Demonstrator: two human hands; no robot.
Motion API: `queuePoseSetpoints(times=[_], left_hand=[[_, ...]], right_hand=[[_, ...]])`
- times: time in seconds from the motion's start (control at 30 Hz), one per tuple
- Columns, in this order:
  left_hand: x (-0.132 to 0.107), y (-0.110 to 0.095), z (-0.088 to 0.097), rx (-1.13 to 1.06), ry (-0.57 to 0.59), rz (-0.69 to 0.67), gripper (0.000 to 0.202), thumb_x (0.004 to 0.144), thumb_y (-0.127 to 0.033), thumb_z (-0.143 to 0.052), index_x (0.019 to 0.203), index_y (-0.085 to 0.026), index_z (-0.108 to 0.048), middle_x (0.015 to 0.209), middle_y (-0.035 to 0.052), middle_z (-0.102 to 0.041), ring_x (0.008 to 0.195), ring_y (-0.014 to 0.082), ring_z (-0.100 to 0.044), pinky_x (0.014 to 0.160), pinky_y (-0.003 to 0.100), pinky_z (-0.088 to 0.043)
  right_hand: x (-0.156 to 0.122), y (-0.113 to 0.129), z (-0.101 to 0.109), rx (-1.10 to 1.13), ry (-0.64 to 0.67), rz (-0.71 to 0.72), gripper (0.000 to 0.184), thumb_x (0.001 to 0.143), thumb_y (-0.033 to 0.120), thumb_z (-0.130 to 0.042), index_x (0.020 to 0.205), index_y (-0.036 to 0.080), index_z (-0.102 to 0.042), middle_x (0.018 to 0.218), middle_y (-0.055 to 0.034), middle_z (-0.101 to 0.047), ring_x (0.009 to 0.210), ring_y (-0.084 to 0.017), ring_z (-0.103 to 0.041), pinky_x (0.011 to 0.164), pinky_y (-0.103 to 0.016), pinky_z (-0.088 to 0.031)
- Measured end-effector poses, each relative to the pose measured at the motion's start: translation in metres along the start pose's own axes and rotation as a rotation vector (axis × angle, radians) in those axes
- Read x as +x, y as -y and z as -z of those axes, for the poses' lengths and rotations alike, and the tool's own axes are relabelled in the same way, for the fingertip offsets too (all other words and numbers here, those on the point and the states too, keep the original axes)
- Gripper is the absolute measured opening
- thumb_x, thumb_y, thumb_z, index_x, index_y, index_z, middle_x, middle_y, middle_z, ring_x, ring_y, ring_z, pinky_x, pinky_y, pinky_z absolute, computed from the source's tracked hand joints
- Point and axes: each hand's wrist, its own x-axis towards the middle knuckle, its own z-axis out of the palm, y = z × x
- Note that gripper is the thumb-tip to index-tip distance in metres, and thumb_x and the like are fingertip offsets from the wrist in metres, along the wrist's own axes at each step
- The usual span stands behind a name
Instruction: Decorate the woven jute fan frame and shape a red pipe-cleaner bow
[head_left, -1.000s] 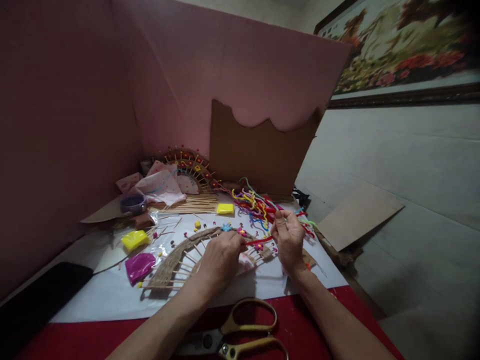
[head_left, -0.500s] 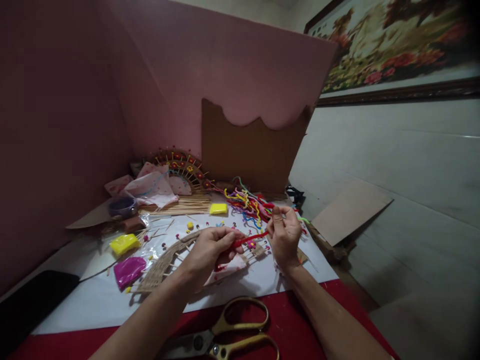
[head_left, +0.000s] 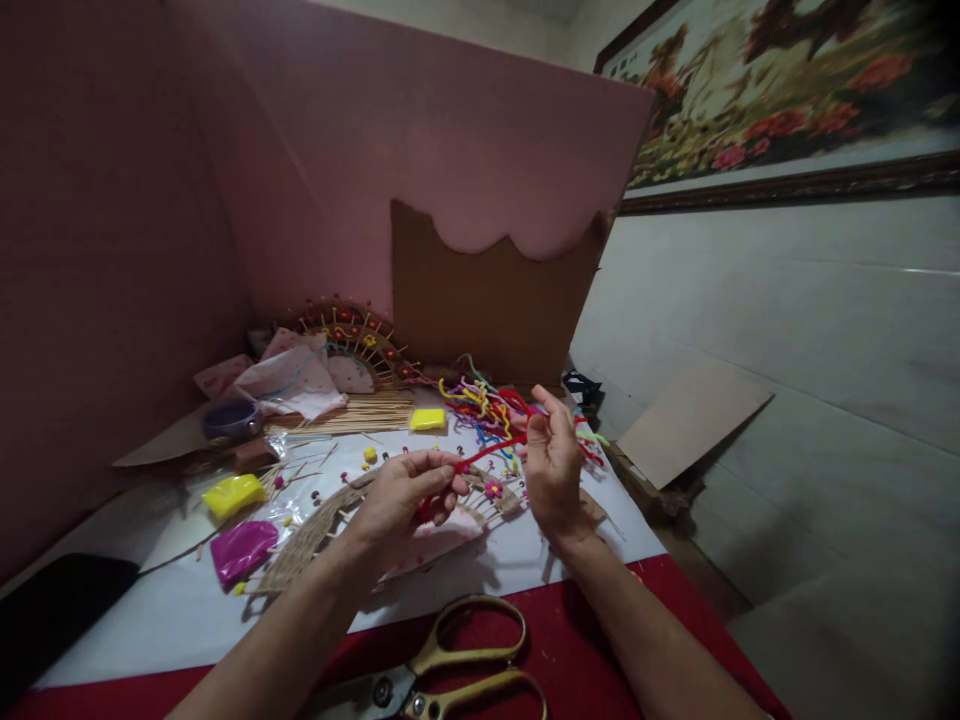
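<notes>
My left hand (head_left: 401,495) and my right hand (head_left: 551,465) hold a red pipe cleaner (head_left: 489,452) stretched between them, each pinching one end. They hover just above a fan-shaped piece woven of twine on wooden sticks (head_left: 322,525), which lies on white paper (head_left: 187,610). Behind the right hand lies a heap of coloured pipe cleaners (head_left: 487,400). Small coloured beads and clay flowers (head_left: 493,489) dot the fan's rim.
Gold-handled scissors (head_left: 450,680) lie on the red cloth near me. Yellow clay (head_left: 234,493), magenta clay (head_left: 241,547), a yellow block (head_left: 427,419), a purple tape roll (head_left: 229,417), bamboo sticks (head_left: 352,412) and a finished decorated fan (head_left: 352,335) sit left and behind. A cardboard panel (head_left: 487,300) stands at the back.
Both hands have lifted off the woven fan with the red pipe cleaner and shifted slightly left. The right hand rose and its fingers opened somewhat.
</notes>
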Motion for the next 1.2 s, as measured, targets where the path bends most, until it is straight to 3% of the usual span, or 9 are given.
queuePoseSetpoints(times=[0.1, 0.2, 0.27, 0.37, 0.57, 0.67, 0.87, 1.1, 1.2], left_hand=[[0.003, 0.0, 0.002, -0.059, -0.043, -0.026, 0.022, 0.062, -0.021, -0.075, 0.075, -0.01, -0.061, 0.061, 0.0027, -0.063, 0.043, 0.0053, -0.048, 0.039, 0.017, -0.032], [0.004, 0.002, 0.005, -0.07, -0.055, -0.037, 0.023, 0.063, -0.022, -0.075, 0.076, -0.01, -0.06, 0.061, 0.0019, -0.062, 0.043, 0.0055, -0.049, 0.039, 0.016, -0.032], [0.005, 0.004, 0.007, -0.062, -0.05, -0.047, 0.025, 0.065, -0.024, -0.074, 0.079, -0.012, -0.059, 0.062, 0.0009, -0.062, 0.043, 0.0056, -0.049, 0.039, 0.016, -0.031], [0.004, 0.008, 0.006, -0.045, -0.048, -0.097, 0.027, 0.067, -0.029, -0.073, 0.081, -0.013, -0.057, 0.061, -0.0009, -0.061, 0.044, 0.0057, -0.048, 0.041, 0.017, -0.033], [0.0, 0.008, -0.001, 0.108, -0.045, -0.26, 0.024, 0.074, -0.031, -0.067, 0.085, -0.015, -0.053, 0.058, -0.0031, -0.058, 0.045, 0.0052, -0.044, 0.043, 0.017, -0.032], [-0.002, 0.006, -0.003, 0.152, -0.05, -0.275, 0.022, 0.075, -0.031, -0.066, 0.084, -0.015, -0.052, 0.057, -0.0034, -0.057, 0.045, 0.0054, -0.042, 0.043, 0.018, -0.031], [-0.003, 0.004, -0.002, 0.073, -0.031, -0.224, 0.021, 0.075, -0.027, -0.065, 0.083, -0.017, -0.048, 0.053, -0.0054, -0.054, 0.041, 0.0042, -0.037, 0.04, 0.016, -0.025], [0.001, 0.007, 0.0, 0.014, -0.058, -0.152, 0.02, 0.072, -0.021, -0.064, 0.082, -0.018, -0.047, 0.052, -0.0053, -0.055, 0.039, 0.0036, -0.036, 0.04, 0.016, -0.022], [0.002, 0.008, 0.001, 0.028, -0.049, -0.159, 0.021, 0.071, -0.02, -0.064, 0.08, -0.019, -0.045, 0.05, -0.006, -0.055, 0.039, 0.0038, -0.035, 0.04, 0.016, -0.023]], right_hand=[[-0.011, 0.003, -0.001, -0.277, -0.109, 0.354, 0.028, 0.088, 0.029, -0.048, 0.115, 0.022, -0.054, 0.127, -0.012, -0.047, 0.112, -0.025, -0.047, 0.089, -0.041, -0.041], [-0.023, 0.005, -0.006, -0.349, 0.087, 0.446, 0.011, 0.085, 0.021, -0.053, 0.091, 0.024, -0.062, 0.088, -0.0064, -0.061, 0.087, -0.022, -0.055, 0.083, -0.038, -0.039], [-0.029, 0.007, -0.011, -0.353, 0.287, 0.324, 0.011, 0.085, 0.02, -0.053, 0.081, 0.023, -0.062, 0.074, -0.0037, -0.06, 0.072, -0.019, -0.053, 0.072, -0.033, -0.04], [-0.033, 0.01, -0.018, -0.265, 0.425, 0.134, 0.013, 0.086, 0.023, -0.052, 0.081, 0.022, -0.064, 0.075, -0.0033, -0.061, 0.068, -0.017, -0.053, 0.064, -0.028, -0.039], [-0.032, 0.003, -0.024, 0.004, 0.447, -0.187, 0.02, 0.084, 0.032, -0.056, 0.072, 0.018, -0.062, 0.068, -0.0007, -0.062, 0.061, -0.013, -0.055, 0.058, -0.024, -0.042], [-0.031, -0.002, -0.024, 0.077, 0.45, -0.229, 0.02, 0.082, 0.033, -0.059, 0.071, 0.017, -0.063, 0.064, 0.0003, -0.06, 0.059, -0.012, -0.054, 0.056, -0.023, -0.042], [-0.028, 0.0, -0.021, -0.048, 0.51, -0.051, 0.019, 0.087, 0.025, -0.051, 0.077, 0.018, -0.065, 0.078, -0.0032, -0.064, 0.075, -0.015, -0.059, 0.07, -0.026, -0.045], [-0.027, -0.007, -0.02, -0.263, 0.481, 0.287, 0.012, 0.085, 0.015, -0.048, 0.083, 0.017, -0.06, 0.078, -0.005, -0.062, 0.072, -0.016, -0.058, 0.068, -0.026, -0.044], [-0.028, -0.007, -0.02, -0.321, 0.483, 0.333, 0.013, 0.086, 0.015, -0.046, 0.084, 0.017, -0.059, 0.078, -0.0056, -0.061, 0.074, -0.017, -0.057, 0.07, -0.027, -0.044]])
